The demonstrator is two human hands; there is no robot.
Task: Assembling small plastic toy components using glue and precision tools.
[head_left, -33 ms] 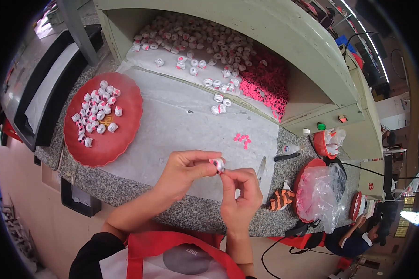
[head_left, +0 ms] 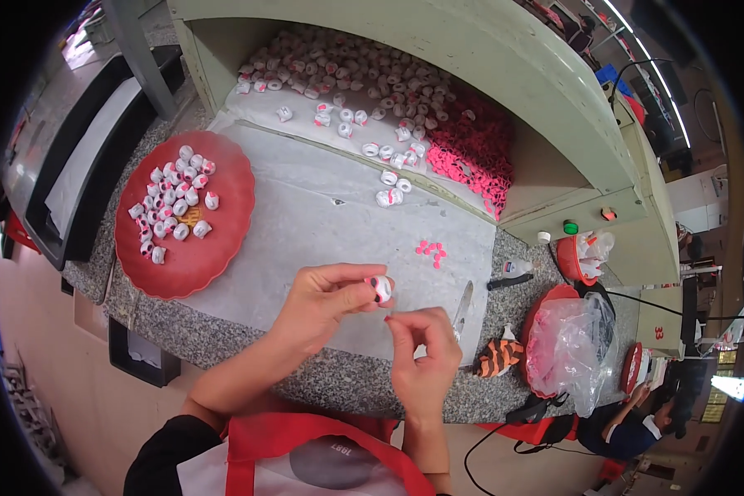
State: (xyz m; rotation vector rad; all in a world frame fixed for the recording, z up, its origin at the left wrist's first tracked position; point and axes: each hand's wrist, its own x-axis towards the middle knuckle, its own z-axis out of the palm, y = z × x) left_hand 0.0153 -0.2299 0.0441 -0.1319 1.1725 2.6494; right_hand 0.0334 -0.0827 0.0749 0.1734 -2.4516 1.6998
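Between the thumb and fingers of my left hand (head_left: 326,306) is a small white figure head (head_left: 381,288) with dark and pink markings. My right hand (head_left: 426,351) is just below and to the right of it, apart from the head. Its thumb and forefinger pinch a tiny red-pink piece (head_left: 388,318), too small to make out well. Beyond both hands, small pink pieces (head_left: 431,251) lie loose on the white paper (head_left: 306,198). A pointed metal tool (head_left: 464,306) rests on the paper beside my right hand, partly hidden by it.
At left, a red scalloped plate (head_left: 223,248) holds several similar heads. More heads (head_left: 347,70) and a pile of pink pieces (head_left: 471,157) fill the shelf ahead. At right are a small bottle (head_left: 517,267), an orange-and-black striped figure (head_left: 500,355) and a red tray with clear plastic bags (head_left: 583,339).
My right fingers have drawn away from the head, slightly down and left. The head in my left hand has shifted a little left and up, showing more of its dark marking.
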